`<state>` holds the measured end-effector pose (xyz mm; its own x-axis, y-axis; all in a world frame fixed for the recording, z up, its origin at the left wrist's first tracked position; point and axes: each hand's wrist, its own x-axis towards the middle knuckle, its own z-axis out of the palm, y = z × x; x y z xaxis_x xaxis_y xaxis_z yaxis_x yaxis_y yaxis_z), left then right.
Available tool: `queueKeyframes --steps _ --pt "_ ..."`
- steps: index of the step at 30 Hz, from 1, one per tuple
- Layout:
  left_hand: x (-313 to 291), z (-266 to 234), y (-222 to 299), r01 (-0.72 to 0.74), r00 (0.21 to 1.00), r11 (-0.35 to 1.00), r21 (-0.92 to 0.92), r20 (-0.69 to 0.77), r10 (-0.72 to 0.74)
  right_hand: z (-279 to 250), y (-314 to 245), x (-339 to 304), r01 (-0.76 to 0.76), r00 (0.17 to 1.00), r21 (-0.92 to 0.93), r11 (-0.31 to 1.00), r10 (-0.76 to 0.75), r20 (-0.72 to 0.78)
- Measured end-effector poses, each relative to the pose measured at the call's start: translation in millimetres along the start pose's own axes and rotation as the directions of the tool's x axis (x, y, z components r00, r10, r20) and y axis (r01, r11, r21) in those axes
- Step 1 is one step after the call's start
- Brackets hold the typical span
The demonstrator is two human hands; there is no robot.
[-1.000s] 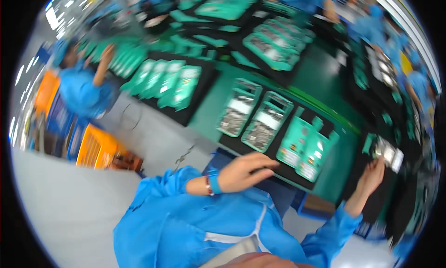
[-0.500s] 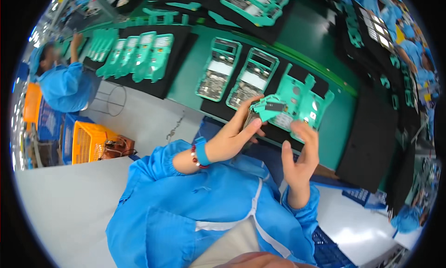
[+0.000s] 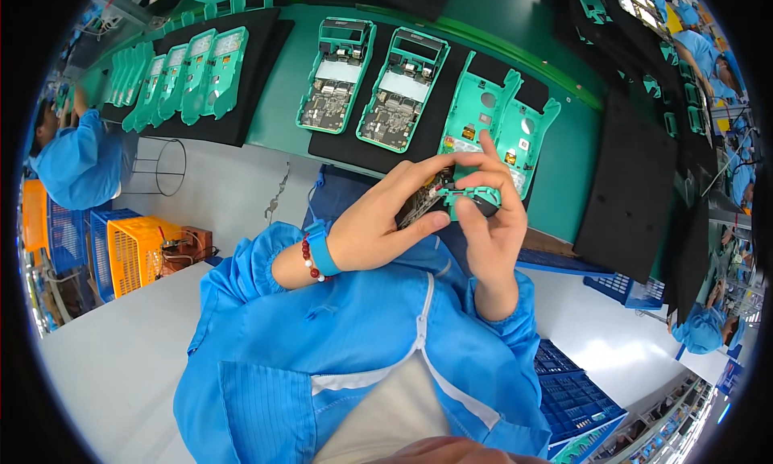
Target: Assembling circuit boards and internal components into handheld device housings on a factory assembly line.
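Note:
My left hand [image 3: 378, 218], with a blue wrist strap and a beaded bracelet, grips a green device housing [image 3: 475, 194] that shows circuit-board parts inside. It is tilted nearly edge-on above the near edge of the bench. My right hand [image 3: 493, 239] has its thumb and fingers closed on the green end of the same housing. Most of the housing is hidden by my hands. Beyond them lie two open green housings with circuit boards, one on the left [image 3: 336, 74] and one nearer [image 3: 403, 90]. Two bare green shells [image 3: 523, 134] lie just past my right hand.
Several green shells [image 3: 221, 74] are lined up on a black mat at the far left. Another black mat [image 3: 628, 182] covers the right of the bench. An orange basket [image 3: 141, 255] stands low left, near a co-worker in blue [image 3: 76, 166]. Blue crates [image 3: 568, 391] are lower right.
My right hand, earlier apart and open, has come up to the housing and closed on its green end. The view has shifted, so the bench things appear further left and higher.

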<state>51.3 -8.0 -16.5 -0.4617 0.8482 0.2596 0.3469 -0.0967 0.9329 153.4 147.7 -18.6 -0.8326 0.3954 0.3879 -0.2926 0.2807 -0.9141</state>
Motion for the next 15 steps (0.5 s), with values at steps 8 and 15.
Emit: queueKeyframes --steps 8,15 --pt "-2.5 -7.5 5.1 0.168 0.985 0.958 -0.232 0.012 -0.170 -4.7 10.3 -17.7 -0.263 0.949 0.393 0.881 0.309 -0.056" --pt "-6.3 -15.6 -10.1 0.397 0.894 0.611 -0.685 0.139 -0.425 -10.9 17.1 -31.5 -0.173 0.969 0.428 0.887 0.232 -0.090"
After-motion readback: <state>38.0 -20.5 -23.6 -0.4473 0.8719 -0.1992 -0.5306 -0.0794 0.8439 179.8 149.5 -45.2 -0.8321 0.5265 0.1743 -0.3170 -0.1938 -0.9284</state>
